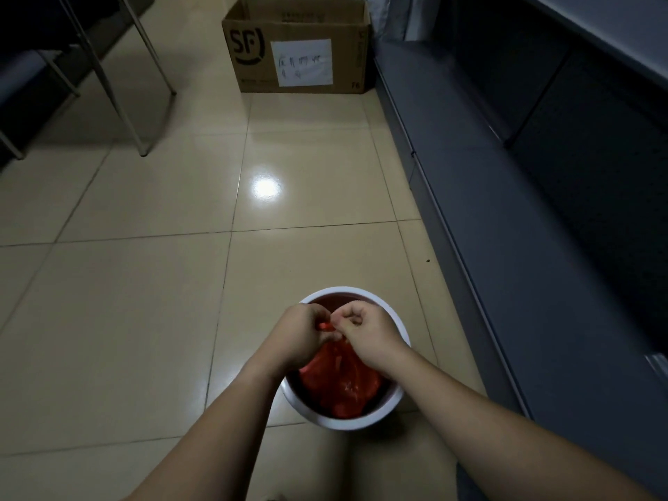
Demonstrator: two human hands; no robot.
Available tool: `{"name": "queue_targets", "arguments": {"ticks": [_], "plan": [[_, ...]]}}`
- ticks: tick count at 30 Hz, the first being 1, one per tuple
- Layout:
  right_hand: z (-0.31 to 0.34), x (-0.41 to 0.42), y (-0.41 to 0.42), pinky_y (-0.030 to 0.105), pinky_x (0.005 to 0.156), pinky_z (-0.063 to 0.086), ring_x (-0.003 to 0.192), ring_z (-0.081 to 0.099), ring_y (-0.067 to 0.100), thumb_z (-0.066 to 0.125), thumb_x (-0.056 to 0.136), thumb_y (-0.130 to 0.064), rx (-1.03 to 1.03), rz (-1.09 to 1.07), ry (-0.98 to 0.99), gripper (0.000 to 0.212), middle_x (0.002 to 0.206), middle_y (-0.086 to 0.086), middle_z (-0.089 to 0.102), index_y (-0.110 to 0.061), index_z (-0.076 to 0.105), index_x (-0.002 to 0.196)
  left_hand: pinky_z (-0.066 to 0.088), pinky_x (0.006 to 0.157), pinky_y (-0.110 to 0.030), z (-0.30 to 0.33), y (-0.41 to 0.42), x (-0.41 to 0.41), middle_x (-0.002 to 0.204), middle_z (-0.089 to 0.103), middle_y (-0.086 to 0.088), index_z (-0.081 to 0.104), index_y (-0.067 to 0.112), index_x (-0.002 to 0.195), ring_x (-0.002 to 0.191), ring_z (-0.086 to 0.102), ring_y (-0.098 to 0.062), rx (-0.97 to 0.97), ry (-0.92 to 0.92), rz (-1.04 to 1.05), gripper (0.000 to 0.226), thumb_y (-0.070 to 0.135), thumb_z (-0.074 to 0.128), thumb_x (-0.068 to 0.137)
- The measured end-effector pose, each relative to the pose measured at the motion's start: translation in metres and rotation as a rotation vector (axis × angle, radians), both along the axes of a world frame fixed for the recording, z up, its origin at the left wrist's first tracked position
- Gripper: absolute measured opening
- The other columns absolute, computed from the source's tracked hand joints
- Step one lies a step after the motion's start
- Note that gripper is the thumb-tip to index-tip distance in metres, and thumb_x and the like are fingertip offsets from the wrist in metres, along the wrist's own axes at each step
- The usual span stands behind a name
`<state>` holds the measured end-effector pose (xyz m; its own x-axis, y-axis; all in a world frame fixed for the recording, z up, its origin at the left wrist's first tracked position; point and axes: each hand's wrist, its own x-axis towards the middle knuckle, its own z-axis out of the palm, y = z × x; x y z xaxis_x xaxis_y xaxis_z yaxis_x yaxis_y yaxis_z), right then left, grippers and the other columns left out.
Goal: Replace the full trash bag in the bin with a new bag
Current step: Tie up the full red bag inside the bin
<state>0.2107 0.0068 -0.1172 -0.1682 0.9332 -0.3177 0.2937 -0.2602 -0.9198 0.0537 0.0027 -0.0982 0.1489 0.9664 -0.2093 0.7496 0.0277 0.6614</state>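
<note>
A round white bin (394, 399) stands on the tiled floor just in front of me. Inside it sits a red trash bag (343, 386), bunched and gathered toward its top. Over the bin, my left hand (302, 336) is closed on a red end of the bag at the neck. My right hand (363, 329) is closed on the other end right beside it, knuckles almost touching. The bag's neck is mostly hidden by the two hands. No other bag is in view.
An open cardboard box (296, 56) with a white paper label stands on the floor far ahead. Metal table legs (108, 85) rise at the upper left. A long dark grey cabinet (506, 211) runs along the right side, close to the bin.
</note>
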Motion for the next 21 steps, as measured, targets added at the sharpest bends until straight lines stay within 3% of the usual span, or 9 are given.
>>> {"name": "queue_targets", "arguments": {"ticks": [2,4,6,8,10,13,15,17,21], "plan": [[0.0,0.003,-0.004,0.025,0.065,0.056,0.068,0.069,0.01,0.064,0.092,-0.008,-0.068,-0.015,0.148,0.013,0.079,0.001,0.074,-0.018,0.064,0.1,0.039,0.059,-0.027,0.0,-0.002,-0.001,0.06,0.058,0.011,0.073,0.02,0.083,0.059,0.054,-0.008,0.025,0.006,0.014,0.012,0.03,0.078,0.078],[-0.001,0.007,-0.007,0.027,0.067,0.055,0.067,0.068,0.013,0.063,0.089,0.001,-0.063,-0.037,0.175,0.023,0.079,0.003,0.07,-0.017,0.062,0.103,0.043,0.059,-0.025,0.0,-0.005,0.0,0.06,0.061,0.011,0.073,0.023,0.079,0.056,0.056,-0.002,0.02,-0.035,0.057,0.008,0.03,0.077,0.079],[-0.004,0.01,-0.008,0.027,0.07,0.051,0.066,0.06,0.011,0.067,0.079,0.003,-0.003,-0.008,0.017,0.034,0.082,0.001,0.061,-0.02,0.065,0.103,0.044,0.059,-0.024,0.0,-0.008,0.001,0.057,0.061,0.011,0.073,0.024,0.075,0.055,0.057,-0.001,0.022,-0.063,0.109,0.006,0.026,0.076,0.079],[-0.006,0.01,-0.01,0.026,0.074,0.05,0.073,0.057,0.008,0.07,0.07,-0.012,0.057,0.155,-0.2,0.039,0.089,-0.004,0.057,-0.03,0.068,0.105,0.043,0.058,-0.022,0.002,-0.011,0.002,0.056,0.06,0.012,0.073,0.021,0.076,0.056,0.057,-0.001,0.022,-0.077,0.132,0.006,0.025,0.076,0.079],[-0.007,0.005,-0.013,0.023,0.07,0.048,0.074,0.059,0.002,0.063,0.067,-0.031,0.099,0.304,-0.325,0.027,0.084,-0.01,0.061,-0.035,0.07,0.093,0.044,0.059,-0.02,0.004,-0.014,0.002,0.057,0.063,0.012,0.073,0.021,0.075,0.059,0.061,-0.002,0.026,-0.098,0.131,0.006,0.024,0.077,0.079],[-0.008,-0.003,-0.014,0.022,0.063,0.042,0.068,0.058,0.001,0.056,0.077,-0.029,0.133,0.302,-0.379,0.013,0.076,-0.008,0.069,-0.028,0.069,0.08,0.053,0.068,-0.028,0.005,-0.021,-0.001,0.067,0.07,0.01,0.075,0.022,0.082,0.07,0.068,-0.009,-0.002,-0.144,0.139,0.006,0.025,0.078,0.077],[-0.01,-0.006,-0.014,0.024,0.063,0.041,0.063,0.055,0.001,0.058,0.082,-0.023,0.168,0.272,-0.394,0.014,0.073,-0.007,0.066,-0.023,0.066,0.071,0.05,0.074,-0.025,0.004,-0.026,-0.009,0.084,0.073,0.011,0.074,0.025,0.097,0.081,0.067,-0.007,0.0,-0.136,0.171,0.032,0.033,0.083,0.067],[-0.009,-0.006,-0.015,0.015,0.061,0.04,0.062,0.056,-0.008,0.062,0.085,-0.022,0.183,0.241,-0.381,0.023,0.064,-0.016,0.059,-0.029,0.06,0.063,0.048,0.084,-0.026,0.002,-0.03,-0.022,0.109,0.068,0.012,0.064,0.029,0.119,0.101,0.064,-0.01,-0.022,-0.077,0.162,0.074,0.041,0.087,0.05],[-0.003,-0.003,-0.016,0.022,0.072,0.043,0.075,0.064,0.004,0.066,0.088,-0.026,0.147,0.215,-0.351,0.036,0.065,-0.017,0.064,-0.041,0.058,0.056,0.039,0.105,-0.046,-0.014,-0.047,-0.04,0.158,0.029,0.009,0.018,0.033,0.154,0.141,0.033,-0.018,-0.193,0.318,-0.074,0.136,0.055,0.086,0.038]]}}
